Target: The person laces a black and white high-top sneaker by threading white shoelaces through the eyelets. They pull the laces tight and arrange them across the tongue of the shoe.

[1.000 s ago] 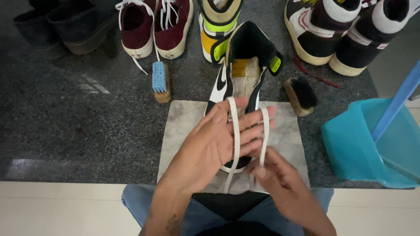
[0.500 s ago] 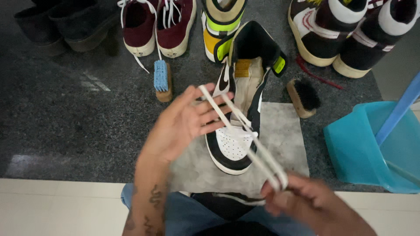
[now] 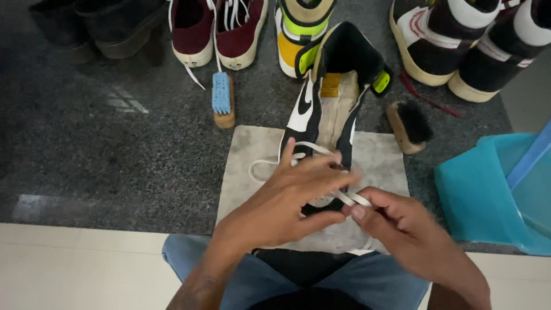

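A black-and-white high-top sneaker point(image 3: 336, 97) with yellow-green trim lies on a grey cloth point(image 3: 379, 166), toe toward me. A white shoelace point(image 3: 270, 163) loops off its left side and runs across the toe. My left hand point(image 3: 287, 201) spreads over the toe with the lace passing under its fingers. My right hand point(image 3: 402, 229) pinches the lace end point(image 3: 356, 199) between thumb and forefinger, just right of the left hand.
A blue-bristled wooden brush point(image 3: 222, 99) lies left of the sneaker and a black-bristled brush point(image 3: 408, 125) to its right. Several other shoes line the far edge: maroon pair point(image 3: 218, 28), yellow-green sneaker point(image 3: 298, 34), dark-and-cream pair point(image 3: 459, 40). A teal plastic basin point(image 3: 493, 189) stands at right.
The lace was stretched taut between my hands, the right hand pulled back toward me. Now both hands have come together over the toe and the lace hangs slack in a loop.
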